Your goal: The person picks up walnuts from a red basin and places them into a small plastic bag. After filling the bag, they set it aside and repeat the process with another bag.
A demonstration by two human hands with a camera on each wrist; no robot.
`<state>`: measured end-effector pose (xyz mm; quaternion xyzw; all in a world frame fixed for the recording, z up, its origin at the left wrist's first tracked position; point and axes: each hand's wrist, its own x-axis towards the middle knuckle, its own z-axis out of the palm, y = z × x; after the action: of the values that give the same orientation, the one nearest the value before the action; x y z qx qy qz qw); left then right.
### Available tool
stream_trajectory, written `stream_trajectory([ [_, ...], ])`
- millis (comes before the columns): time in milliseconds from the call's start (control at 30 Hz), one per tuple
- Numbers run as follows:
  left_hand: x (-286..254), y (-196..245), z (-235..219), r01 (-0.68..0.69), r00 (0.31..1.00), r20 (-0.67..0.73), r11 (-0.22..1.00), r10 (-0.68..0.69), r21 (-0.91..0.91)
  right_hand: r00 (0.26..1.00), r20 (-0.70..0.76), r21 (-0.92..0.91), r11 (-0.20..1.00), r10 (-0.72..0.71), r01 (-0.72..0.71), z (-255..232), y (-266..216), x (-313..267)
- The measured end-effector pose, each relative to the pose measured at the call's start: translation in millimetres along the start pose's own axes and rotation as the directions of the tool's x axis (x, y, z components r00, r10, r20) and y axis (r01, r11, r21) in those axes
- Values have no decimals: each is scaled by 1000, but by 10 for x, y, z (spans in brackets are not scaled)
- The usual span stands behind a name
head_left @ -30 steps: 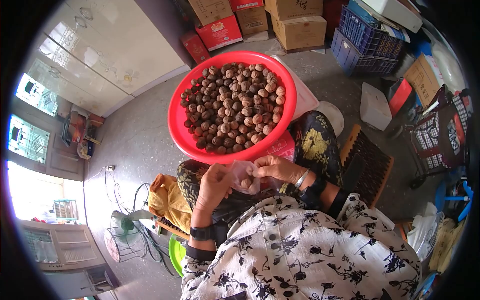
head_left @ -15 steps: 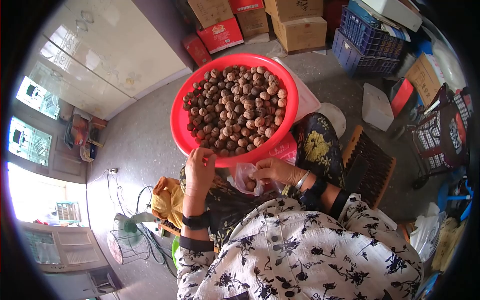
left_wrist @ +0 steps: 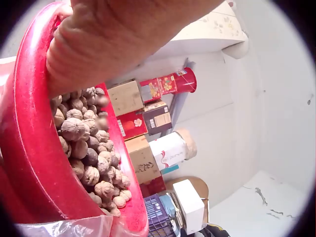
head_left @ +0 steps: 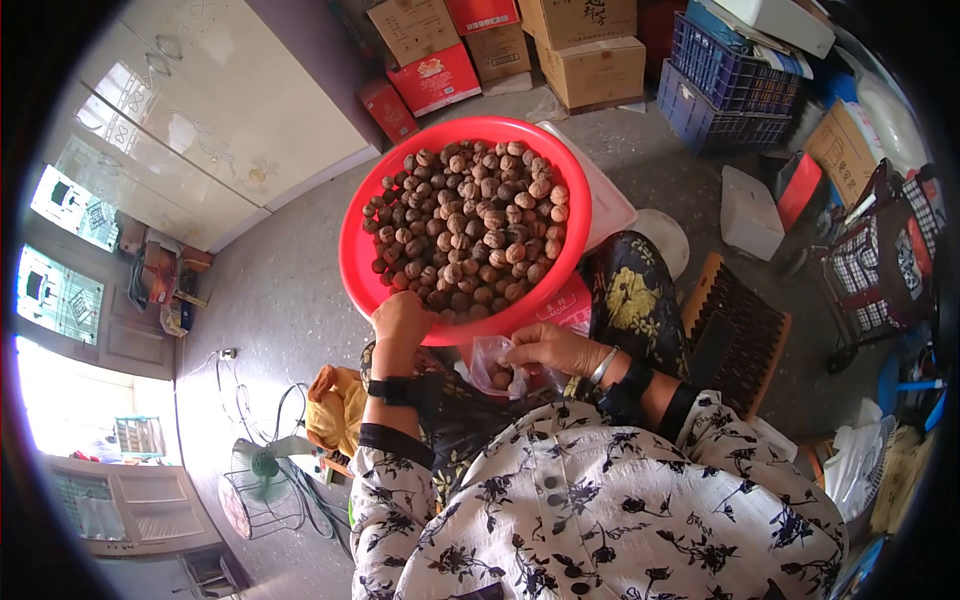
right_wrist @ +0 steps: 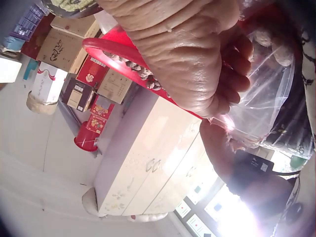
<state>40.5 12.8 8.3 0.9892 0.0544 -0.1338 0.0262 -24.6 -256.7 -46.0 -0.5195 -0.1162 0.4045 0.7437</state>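
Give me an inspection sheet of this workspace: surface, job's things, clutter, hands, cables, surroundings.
Surface: grey floor; work is done over the person's lap, no table seen.
Job's things: red basin heaped with walnuts; clear plastic bag with a few walnuts inside.
Clutter: cardboard boxes, blue crates, yellow cloth, checked bag.
Hands: left hand reaches over the basin's near rim into the walnuts; right hand pinches the plastic bag's mouth.
Cables: loose cords on the floor by a small fan.
Surroundings: white cabinet, bright windows on the left.
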Motion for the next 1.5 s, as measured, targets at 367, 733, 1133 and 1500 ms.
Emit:
stream_trajectory([
  [367,-396,-256,83,-181,978,-155,199,139,-963,1000,-5,-37,999,-19,18,-17,14,-10],
  [733,-899,-28,-69,56,983,24,-173,180,-983,1000,-12,-67,998,-21,20,-18,-19,-7],
  [1133,-1073,349,-77,-298,907,-103,451,407,-841,1000,-9,-7,1000,-2,2,-29,3,3],
  [1500,-958,271,21,-419,901,-350,724,257,-547,1000,2,5,1000,-2,2,-33,25,27],
])
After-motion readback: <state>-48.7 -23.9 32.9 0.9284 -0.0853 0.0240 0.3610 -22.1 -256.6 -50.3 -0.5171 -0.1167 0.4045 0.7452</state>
